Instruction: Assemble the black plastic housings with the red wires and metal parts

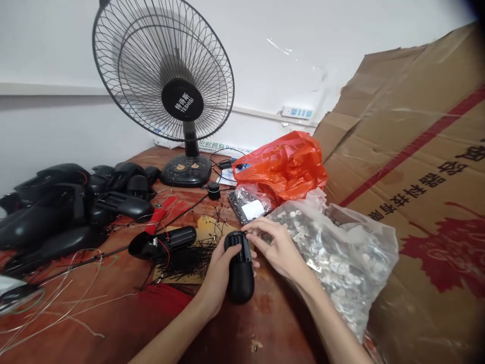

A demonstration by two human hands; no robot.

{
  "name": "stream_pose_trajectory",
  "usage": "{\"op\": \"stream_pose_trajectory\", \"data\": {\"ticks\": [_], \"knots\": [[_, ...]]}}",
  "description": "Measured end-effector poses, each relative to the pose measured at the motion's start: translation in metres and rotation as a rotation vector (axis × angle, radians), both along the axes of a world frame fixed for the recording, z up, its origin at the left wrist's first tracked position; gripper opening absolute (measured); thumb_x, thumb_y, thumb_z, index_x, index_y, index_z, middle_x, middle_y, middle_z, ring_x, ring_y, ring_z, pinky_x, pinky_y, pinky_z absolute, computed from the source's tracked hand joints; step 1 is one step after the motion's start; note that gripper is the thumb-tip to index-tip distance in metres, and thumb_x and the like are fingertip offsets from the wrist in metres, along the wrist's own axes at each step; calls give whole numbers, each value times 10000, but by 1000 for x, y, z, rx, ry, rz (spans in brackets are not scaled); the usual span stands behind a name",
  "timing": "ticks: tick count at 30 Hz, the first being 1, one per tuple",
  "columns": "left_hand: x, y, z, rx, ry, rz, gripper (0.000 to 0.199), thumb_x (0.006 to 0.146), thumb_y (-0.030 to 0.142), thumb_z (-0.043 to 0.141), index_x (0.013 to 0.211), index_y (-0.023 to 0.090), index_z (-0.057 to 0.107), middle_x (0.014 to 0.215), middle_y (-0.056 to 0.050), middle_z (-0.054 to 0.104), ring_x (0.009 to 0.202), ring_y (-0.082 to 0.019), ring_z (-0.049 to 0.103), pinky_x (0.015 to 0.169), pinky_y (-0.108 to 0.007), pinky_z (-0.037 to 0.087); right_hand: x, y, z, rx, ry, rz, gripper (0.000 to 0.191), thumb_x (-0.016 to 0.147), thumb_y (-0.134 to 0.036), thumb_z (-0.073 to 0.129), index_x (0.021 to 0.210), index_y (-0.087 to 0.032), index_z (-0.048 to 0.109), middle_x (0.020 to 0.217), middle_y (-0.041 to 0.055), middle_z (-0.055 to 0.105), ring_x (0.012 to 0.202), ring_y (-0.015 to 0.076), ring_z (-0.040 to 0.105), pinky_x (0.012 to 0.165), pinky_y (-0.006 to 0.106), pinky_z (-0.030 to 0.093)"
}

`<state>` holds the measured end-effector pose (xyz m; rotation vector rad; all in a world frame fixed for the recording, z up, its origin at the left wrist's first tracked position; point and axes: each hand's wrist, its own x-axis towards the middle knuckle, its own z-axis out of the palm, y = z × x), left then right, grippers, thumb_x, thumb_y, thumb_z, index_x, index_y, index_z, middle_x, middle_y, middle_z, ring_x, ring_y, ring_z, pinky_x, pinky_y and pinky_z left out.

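Observation:
A black rounded plastic housing (pixel 241 284) stands out in the middle of the view, its slotted end pointing away from me. My left hand (pixel 216 275) is wrapped round its left side, the thumb lying on the slotted part. At the upper right edge of the housing, my right hand (pixel 279 247) is closed in a pinch; anything between those fingertips is too small to make out. Just left of my hands lies a similar black housing (pixel 182 237) with a red wire, beside a heap of thin black wire-like pieces (pixel 185 263).
Many black housings (pixel 68 207) are piled at the left, with loose pale wires (pixel 56 298) in front. A fan (pixel 185 169) stands behind. To the right are an orange plastic bag (pixel 288 167), a clear bag of small metal parts (pixel 341 263) and a large cardboard box (pixel 417 151).

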<state>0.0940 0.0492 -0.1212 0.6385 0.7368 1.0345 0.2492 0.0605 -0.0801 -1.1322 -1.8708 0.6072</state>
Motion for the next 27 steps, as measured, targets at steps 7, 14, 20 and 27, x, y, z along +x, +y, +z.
{"op": "stream_pose_trajectory", "data": {"ticks": [7, 14, 20, 27], "knots": [[1, 1, -5, -26, 22, 4, 328, 768, 309, 683, 1052, 196, 563, 835, -40, 710, 698, -218, 709, 606, -281, 538, 3, -8, -13, 84, 46, -41, 198, 953, -130, 524, 846, -208, 671, 1168, 60, 641, 1058, 189, 628, 951, 335, 460], [2, 1, -7, -40, 100, 37, 314, 733, 319, 692, 1001, 205, 575, 711, 15, 634, 600, -182, 645, 555, -266, 515, -6, -13, -36, 88, 79, -60, 199, 960, -162, 493, 889, -216, 671, 1030, 68, 630, 953, 190, 632, 847, 318, 511], [1, 3, -9, 55, 195, 90, 279, 764, 321, 680, 999, 180, 628, 805, 17, 623, 737, -130, 604, 684, -196, 491, -14, -17, -45, 211, 85, -160, 221, 897, -92, 502, 940, -205, 687, 956, 54, 621, 906, 180, 618, 813, 308, 498], [-1, 3, -15, 70, 194, 77, 280, 767, 287, 644, 1025, 180, 620, 889, -16, 635, 785, -162, 603, 678, -228, 504, -18, -17, -50, 231, 110, -249, 119, 939, -198, 591, 982, -203, 702, 982, 68, 631, 769, 156, 617, 690, 287, 509]]}}
